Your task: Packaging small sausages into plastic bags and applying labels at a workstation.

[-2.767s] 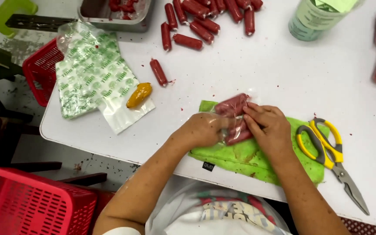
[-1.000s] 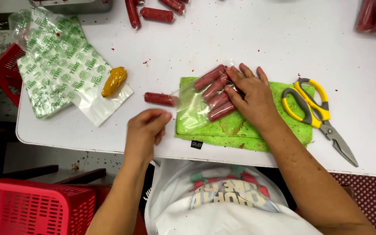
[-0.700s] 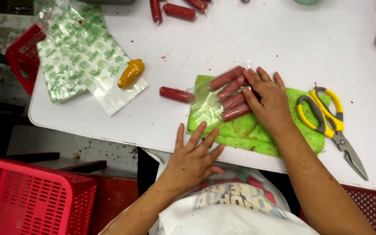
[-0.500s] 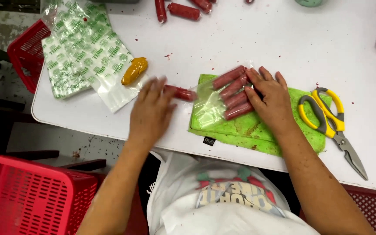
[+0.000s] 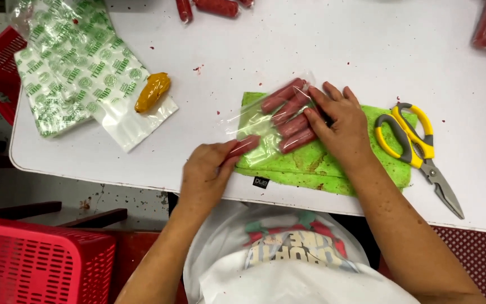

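Left hand [image 5: 206, 169]: grips one sausage [image 5: 244, 145], long axis toward bag mouth | Right hand [image 5: 338, 121]: flat, pinning clear bag [image 5: 265, 121] on desk [image 5: 310, 50].

One head-worn camera looks steeply down, close over the white table [image 5: 322, 50] (near edge included)

White tee [image 5: 288, 270] w/ red-green chest print, bare forearms.

White counter [image 5: 288, 50]: bears green cloth [image 5: 333, 169], yellow-handled scissors [image 5: 417, 149], stack of green-printed plastic bags [image 5: 80, 73], orange piece [image 5: 153, 91], loose red sausages [image 5: 215, 7].
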